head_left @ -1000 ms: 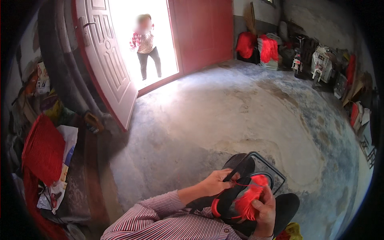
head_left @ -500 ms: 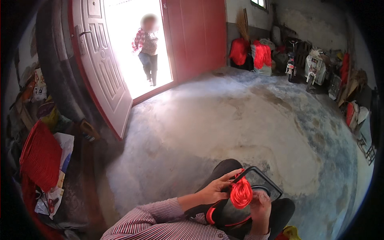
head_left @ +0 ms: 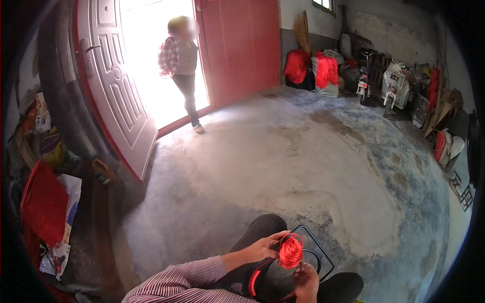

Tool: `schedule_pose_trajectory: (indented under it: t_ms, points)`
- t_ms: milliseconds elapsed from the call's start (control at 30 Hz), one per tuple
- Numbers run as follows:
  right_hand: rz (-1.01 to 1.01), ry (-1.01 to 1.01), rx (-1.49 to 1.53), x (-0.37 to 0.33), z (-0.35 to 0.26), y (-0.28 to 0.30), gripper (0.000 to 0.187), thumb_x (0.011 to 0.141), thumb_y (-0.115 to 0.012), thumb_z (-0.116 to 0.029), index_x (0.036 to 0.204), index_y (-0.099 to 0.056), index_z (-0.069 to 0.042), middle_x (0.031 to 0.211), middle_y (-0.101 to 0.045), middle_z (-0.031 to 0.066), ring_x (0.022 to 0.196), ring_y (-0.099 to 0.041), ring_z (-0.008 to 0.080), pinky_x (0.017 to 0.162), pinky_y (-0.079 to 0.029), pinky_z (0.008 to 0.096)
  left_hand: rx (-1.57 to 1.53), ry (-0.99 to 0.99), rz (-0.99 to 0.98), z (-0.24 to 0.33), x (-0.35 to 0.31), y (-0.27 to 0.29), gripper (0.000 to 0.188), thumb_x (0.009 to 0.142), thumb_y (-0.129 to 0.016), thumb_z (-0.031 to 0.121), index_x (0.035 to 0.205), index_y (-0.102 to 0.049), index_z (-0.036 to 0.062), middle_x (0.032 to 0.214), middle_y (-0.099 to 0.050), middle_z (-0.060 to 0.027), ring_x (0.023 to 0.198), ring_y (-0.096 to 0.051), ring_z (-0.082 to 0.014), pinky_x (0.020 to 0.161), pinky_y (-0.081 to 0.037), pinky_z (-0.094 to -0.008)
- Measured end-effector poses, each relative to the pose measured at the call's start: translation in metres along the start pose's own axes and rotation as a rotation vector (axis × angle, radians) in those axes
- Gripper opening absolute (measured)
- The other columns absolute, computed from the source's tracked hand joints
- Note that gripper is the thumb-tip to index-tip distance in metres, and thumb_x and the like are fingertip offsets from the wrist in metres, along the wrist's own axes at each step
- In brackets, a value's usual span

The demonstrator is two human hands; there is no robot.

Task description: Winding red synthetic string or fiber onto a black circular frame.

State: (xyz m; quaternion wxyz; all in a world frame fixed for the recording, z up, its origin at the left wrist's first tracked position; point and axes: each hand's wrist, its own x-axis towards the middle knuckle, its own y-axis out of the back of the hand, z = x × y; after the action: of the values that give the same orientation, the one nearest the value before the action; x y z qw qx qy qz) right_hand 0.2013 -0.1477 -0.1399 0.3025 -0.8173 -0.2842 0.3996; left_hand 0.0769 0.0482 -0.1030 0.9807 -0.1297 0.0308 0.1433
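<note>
Just beside left hand, red bundle

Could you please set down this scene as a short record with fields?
Left hand: at the upper left of a glossy red thread bundle, holding it
Right hand: fingertips close to the bundle's lower edge; exact contact unclear
Near the hands: black metal frame
Left side: stack of dark red cord
Doorway: another person beside the open panelled door
Far wall: upright broom, two red fibre heaps, two parked two-wheelers
</note>
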Motion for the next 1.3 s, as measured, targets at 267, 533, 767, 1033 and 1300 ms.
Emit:
schedule_pose_trajectory:
  t_ms: [267, 533, 767, 1033, 1300]
  points:
    - [0.007, -0.046, -0.074, 0.005, 0.002, -0.003, 0.013, 0.082, -0.057, -0.016, 0.09, -0.061, -0.007, 0.075, -0.063, 0.0053, 0.069, -0.059, 0.0206, 0.063, -0.047, 0.0331, -0.284, -0.022, -0.05, -0.013, 0.003, 0.003, 0.067, 0.076, -0.059, -0.008, 0.139, -0.036, -0.0014, 0.152, -0.021, -0.0058, 0.136, -0.027, -0.0182, 0.11, -0.024, -0.0331]
    - [0.067, -0.032, -0.101, -0.002, -0.002, -0.018, 0.015, 0.085, -0.055, -0.019, 0.09, -0.062, -0.007, 0.073, -0.063, 0.0068, 0.065, -0.06, 0.0226, 0.062, -0.049, 0.0346, -0.021, -0.072, 0.003, -0.007, 0.004, 0.001, 0.055, 0.074, -0.059, 0.0, 0.128, -0.05, -0.005, 0.153, -0.016, -0.0086, 0.14, -0.019, -0.0216, 0.112, -0.02, -0.0329]
    - [0.084, -0.058, -0.07, -0.004, 0.002, -0.019, 0.014, 0.083, -0.057, -0.019, 0.09, -0.062, -0.008, 0.072, -0.063, 0.0063, 0.065, -0.059, 0.0222, 0.062, -0.049, 0.0332, -0.03, -0.071, -0.021, -0.016, 0.004, 0.008, 0.051, 0.075, -0.06, 0.0, 0.125, -0.053, -0.0043, 0.153, -0.017, -0.0087, 0.14, -0.018, -0.0219, 0.111, -0.021, -0.0327]
    - [0.123, -0.065, -0.07, -0.007, 0.001, -0.028, 0.01, 0.082, -0.059, -0.019, 0.088, -0.061, -0.012, 0.072, -0.061, 0.0031, 0.065, -0.058, 0.0189, 0.062, -0.048, 0.0316, 0.003, -0.035, 0.024, -0.005, -0.001, 0.004, 0.05, 0.075, -0.059, -0.003, 0.125, -0.055, -0.0029, 0.153, -0.016, -0.0077, 0.14, -0.018, -0.0217, 0.111, -0.021, -0.0331]
    - [0.061, -0.053, -0.008, -0.006, 0.003, -0.022, 0.009, 0.083, -0.06, -0.021, 0.086, -0.061, -0.012, 0.072, -0.062, 0.003, 0.062, -0.057, 0.0176, 0.059, -0.048, 0.0313, 0.09, -0.072, 0.011, -0.014, 0.0, 0.01, 0.051, 0.075, -0.06, -0.004, 0.125, -0.053, -0.0038, 0.153, -0.019, -0.0075, 0.14, -0.019, -0.0222, 0.111, -0.021, -0.0329]
